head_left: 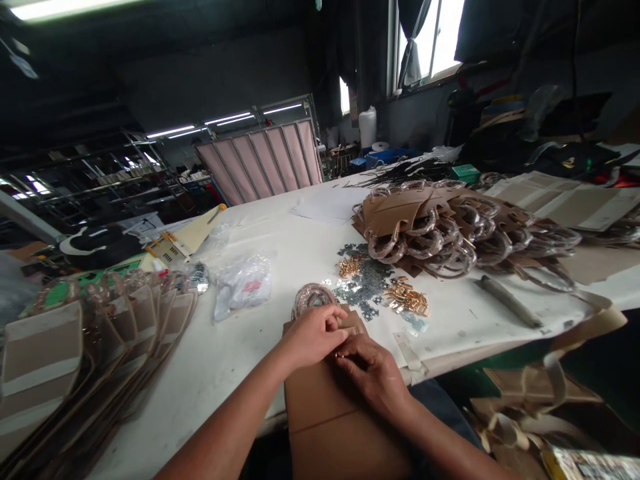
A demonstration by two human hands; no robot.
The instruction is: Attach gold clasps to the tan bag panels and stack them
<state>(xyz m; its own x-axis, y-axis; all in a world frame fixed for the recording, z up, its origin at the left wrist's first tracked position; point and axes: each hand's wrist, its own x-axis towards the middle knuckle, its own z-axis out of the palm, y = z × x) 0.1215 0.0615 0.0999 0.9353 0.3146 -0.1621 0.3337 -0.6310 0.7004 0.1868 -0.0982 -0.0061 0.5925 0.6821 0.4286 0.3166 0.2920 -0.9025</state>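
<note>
A brown bag panel (pixel 325 413) lies in front of me, its lower part over the table's front edge. A plastic-wrapped handle loop (pixel 313 297) stands at its top. My left hand (pixel 315 333) is closed on the panel's upper edge, thumb and fingers together. Close beside it, my right hand (pixel 373 370) pinches a small gold-coloured metal piece (pixel 340 355) against the panel. Part of that piece is hidden by the fingers. Beyond the hands lie a pile of gold clasp parts (pixel 407 297), smaller gold pieces (pixel 350 265) and flat grey metal plates (pixel 370 283).
Brown bag pieces with wrapped handles (pixel 415 220) are heaped at the right on the white table (pixel 200 380). More bag panels (pixel 43 347) are stacked at the left. A clear plastic bag (pixel 245 283) and a grey rod-like object (pixel 507 301) lie on the tabletop.
</note>
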